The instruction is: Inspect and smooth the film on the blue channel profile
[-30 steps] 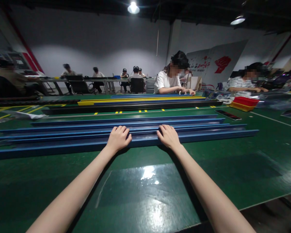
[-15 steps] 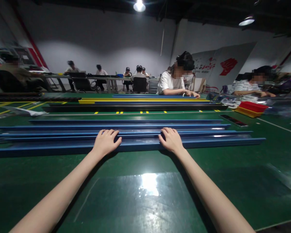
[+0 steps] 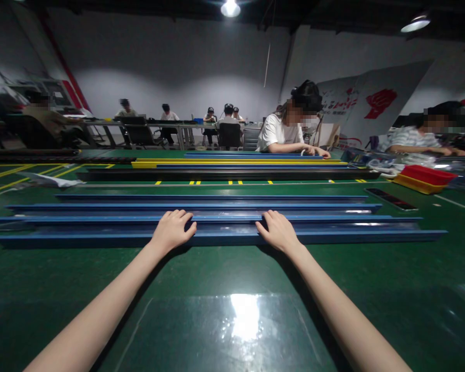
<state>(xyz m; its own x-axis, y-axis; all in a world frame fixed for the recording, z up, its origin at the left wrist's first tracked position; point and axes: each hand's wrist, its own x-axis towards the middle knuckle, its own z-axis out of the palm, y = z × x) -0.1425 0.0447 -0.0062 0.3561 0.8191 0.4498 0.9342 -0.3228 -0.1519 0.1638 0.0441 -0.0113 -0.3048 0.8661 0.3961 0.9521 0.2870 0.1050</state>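
Several long blue channels lie side by side across the green table. My left hand (image 3: 173, 230) is over the nearest blue channel (image 3: 225, 237), left of the middle, with its fingers over the far edge and its thumb on the near side. My right hand (image 3: 279, 230) grips the same channel right of the middle in a like way. Behind it lie another blue channel (image 3: 225, 209) and a thinner one (image 3: 217, 198). The fingertips of both hands are partly hidden behind the channel's edges.
Farther back lie a black channel (image 3: 232, 174) and a yellow one (image 3: 240, 163). A phone (image 3: 391, 199) and red and yellow trays (image 3: 426, 178) are at the right. A person (image 3: 281, 132) works across the green table (image 3: 201, 274); others sit beyond.
The nearest channel has shifted to the right relative to the ones behind, its left end now showing. Both hands keep their hold on it. The view has turned slightly left.
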